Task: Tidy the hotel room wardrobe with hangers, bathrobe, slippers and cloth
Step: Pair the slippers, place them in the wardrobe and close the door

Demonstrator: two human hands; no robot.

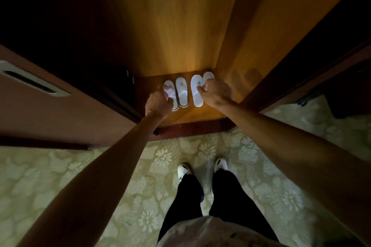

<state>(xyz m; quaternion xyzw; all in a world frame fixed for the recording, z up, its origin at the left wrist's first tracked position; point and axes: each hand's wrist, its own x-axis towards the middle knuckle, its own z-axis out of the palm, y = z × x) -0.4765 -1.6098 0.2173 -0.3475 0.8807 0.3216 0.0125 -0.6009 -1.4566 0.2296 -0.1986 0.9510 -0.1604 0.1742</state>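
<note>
Slippers [188, 91] fill the wardrobe floor [200, 113] between its side walls; left hand [158, 100] fingers and right hand [215, 91] fingers pinch the outermost ones.

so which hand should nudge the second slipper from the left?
Left, probably. The left hand already grips the leftmost slipper right beside that second slipper. The right hand is on the right pair, farther off.
</note>
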